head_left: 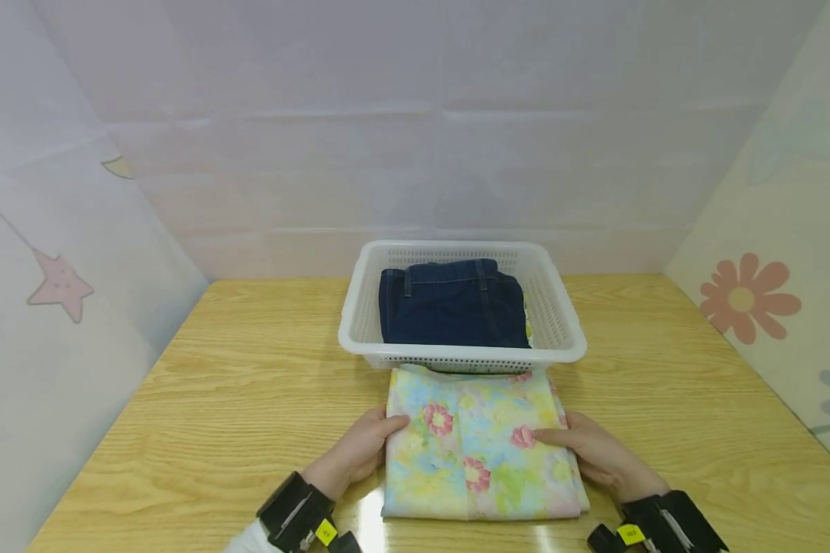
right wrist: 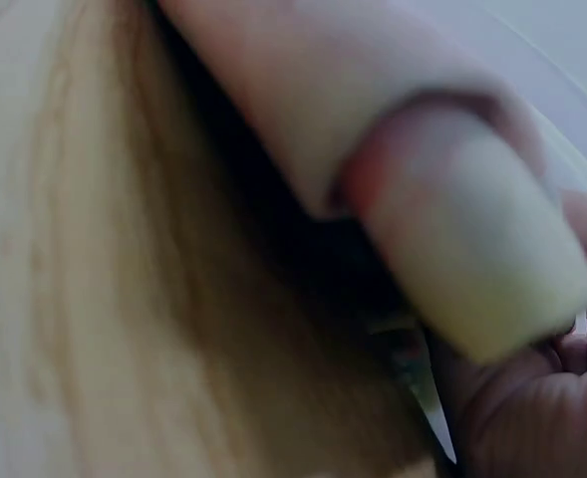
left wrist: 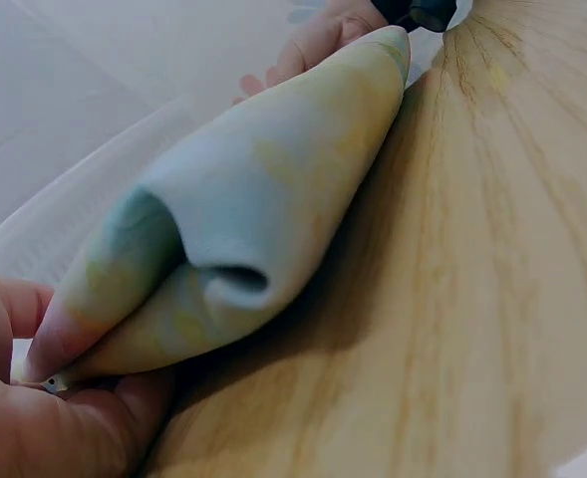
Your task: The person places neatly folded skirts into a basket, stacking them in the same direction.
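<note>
A folded floral cloth [head_left: 480,453] in pastel yellow, blue and green with pink flowers is held between both hands, just in front of the basket. My left hand [head_left: 366,445] grips its left edge, thumb on top and fingers beneath. On the opposite edge my right hand [head_left: 595,453] pinches the cloth the same way. In the left wrist view the folded layers of the cloth [left wrist: 273,169] bulge and stand a little off the table, with a shadow below. The right wrist view shows a rolled fold of the cloth [right wrist: 482,239] beside the fingers, blurred.
A white plastic basket [head_left: 570,338] with perforated walls stands behind the cloth. Folded dark blue jeans [head_left: 453,307] lie in it, over a bit of yellow-green patterned fabric at their right. The wooden table [head_left: 249,384] meets pale, decorated sheets at the back and sides.
</note>
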`<state>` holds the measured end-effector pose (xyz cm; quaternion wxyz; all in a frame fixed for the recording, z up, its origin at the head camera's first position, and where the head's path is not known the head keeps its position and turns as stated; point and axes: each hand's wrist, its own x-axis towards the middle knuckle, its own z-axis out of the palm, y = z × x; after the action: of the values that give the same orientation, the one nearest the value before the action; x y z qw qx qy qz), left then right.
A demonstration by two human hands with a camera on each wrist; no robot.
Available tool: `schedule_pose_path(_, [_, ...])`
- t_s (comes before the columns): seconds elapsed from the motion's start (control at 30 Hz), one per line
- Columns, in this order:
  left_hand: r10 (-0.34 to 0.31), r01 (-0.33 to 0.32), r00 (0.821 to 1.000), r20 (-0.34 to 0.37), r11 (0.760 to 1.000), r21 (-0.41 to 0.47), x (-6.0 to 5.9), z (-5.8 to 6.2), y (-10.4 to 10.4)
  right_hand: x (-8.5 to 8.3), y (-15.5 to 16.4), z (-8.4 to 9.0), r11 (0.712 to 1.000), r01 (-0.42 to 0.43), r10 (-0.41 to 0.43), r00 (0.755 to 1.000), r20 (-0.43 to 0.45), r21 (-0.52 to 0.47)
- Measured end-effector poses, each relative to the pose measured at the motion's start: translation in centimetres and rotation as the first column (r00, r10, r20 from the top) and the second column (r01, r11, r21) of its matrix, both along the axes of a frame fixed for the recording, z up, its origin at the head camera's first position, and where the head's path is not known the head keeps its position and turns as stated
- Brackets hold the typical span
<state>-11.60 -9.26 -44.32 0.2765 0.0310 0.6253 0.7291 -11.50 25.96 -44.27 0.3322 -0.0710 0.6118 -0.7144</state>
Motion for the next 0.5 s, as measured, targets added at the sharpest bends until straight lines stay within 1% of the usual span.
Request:
schedule_pose_path(0.1, [0.004,-0.004,1.0,0.004,1.0,0.006,0.0,0.1,0.0,0.1,0.0,0.0,1.0,0.005,-0.005,1.0,0.004,0.002])
schedule_pose_path(0.3, [-0.008,0.007,1.0,0.006,1.0,0.019,0.0,0.6,-0.2,0.4,0.1,0.2,0.997,-0.036,0.038,0.999,0.028,-0.064])
schedule_pose_path(0.5, [-0.012,0.012,1.0,-0.004,0.999,0.038,0.0,2.0,-0.8,0.7,0.1,1.1,0.991,-0.092,0.094,0.995,0.013,-0.092])
